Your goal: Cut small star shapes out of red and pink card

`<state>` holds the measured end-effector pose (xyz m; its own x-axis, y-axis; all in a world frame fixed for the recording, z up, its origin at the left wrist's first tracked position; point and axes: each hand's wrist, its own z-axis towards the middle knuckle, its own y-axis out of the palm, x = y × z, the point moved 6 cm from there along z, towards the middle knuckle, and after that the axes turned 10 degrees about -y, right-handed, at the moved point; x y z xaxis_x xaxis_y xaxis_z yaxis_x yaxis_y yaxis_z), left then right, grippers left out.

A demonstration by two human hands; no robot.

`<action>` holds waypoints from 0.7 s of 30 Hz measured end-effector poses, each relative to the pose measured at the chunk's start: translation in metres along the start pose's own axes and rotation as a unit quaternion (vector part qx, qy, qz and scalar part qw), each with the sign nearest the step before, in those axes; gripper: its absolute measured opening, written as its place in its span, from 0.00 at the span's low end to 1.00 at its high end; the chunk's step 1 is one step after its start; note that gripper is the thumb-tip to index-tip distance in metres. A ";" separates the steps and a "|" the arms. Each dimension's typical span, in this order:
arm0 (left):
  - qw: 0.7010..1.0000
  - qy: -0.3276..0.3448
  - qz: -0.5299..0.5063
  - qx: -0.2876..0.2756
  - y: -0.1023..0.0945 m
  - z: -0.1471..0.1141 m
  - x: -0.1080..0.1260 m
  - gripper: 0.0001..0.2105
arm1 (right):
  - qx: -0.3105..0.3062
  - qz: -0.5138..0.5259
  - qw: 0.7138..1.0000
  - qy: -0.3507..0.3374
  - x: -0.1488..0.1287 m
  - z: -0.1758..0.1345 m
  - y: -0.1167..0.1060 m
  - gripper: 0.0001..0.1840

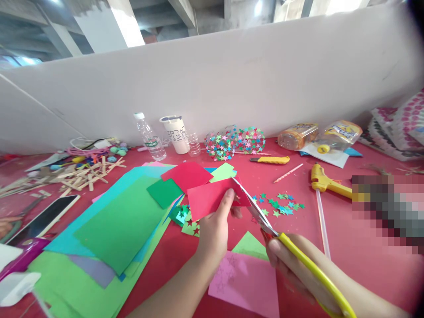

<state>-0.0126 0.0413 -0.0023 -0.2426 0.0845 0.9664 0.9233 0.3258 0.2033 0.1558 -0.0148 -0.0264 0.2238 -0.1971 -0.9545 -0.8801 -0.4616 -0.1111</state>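
Left hand's grip pinches a red paper rectangle above the bench, mid-scene; right hand's grip holds yellow-handled scissors, blades at the paper's right end.

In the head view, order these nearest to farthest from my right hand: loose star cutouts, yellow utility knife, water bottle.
1. Loose star cutouts, just beyond your right hand.
2. Yellow utility knife, farther back.
3. Water bottle, back left.
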 end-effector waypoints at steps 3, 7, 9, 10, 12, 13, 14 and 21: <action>1.000 0.003 -0.011 -0.001 0.002 -0.002 0.002 0.16 | 0.011 -0.025 1.000 -0.007 -0.001 0.000 0.000 0.43; 1.000 0.006 -0.010 -0.012 0.004 -0.002 0.000 0.16 | 0.005 -0.028 1.000 0.000 0.003 0.000 0.000 0.43; 1.000 0.008 -0.009 -0.020 0.004 -0.002 -0.002 0.16 | 0.003 -0.041 0.999 -0.004 0.003 0.001 0.000 0.43; 1.000 0.009 -0.009 -0.023 0.004 -0.001 -0.003 0.16 | 0.004 -0.048 0.999 -0.007 0.003 0.001 0.000 0.43; 1.000 0.007 -0.007 -0.027 0.003 0.000 -0.005 0.16 | 0.008 -0.061 0.998 -0.003 0.000 0.000 0.000 0.44; 1.000 0.005 -0.005 -0.029 0.003 0.001 -0.005 0.16 | 0.010 -0.066 0.998 0.005 -0.001 0.000 -0.001 0.44; 1.000 0.002 -0.004 -0.030 0.002 0.002 -0.005 0.16 | 0.012 -0.069 0.997 0.011 -0.003 -0.001 -0.001 0.44; 0.997 -0.033 -0.061 -0.029 -0.002 0.013 0.002 0.13 | 0.008 -0.067 0.997 -0.028 -0.015 0.001 -0.008 0.39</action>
<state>-0.0183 0.0529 -0.0027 -0.3708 0.1107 0.9221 0.9014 0.2819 0.3286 0.1596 -0.0075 -0.0112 0.3176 -0.0861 -0.9443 -0.8506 -0.4660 -0.2436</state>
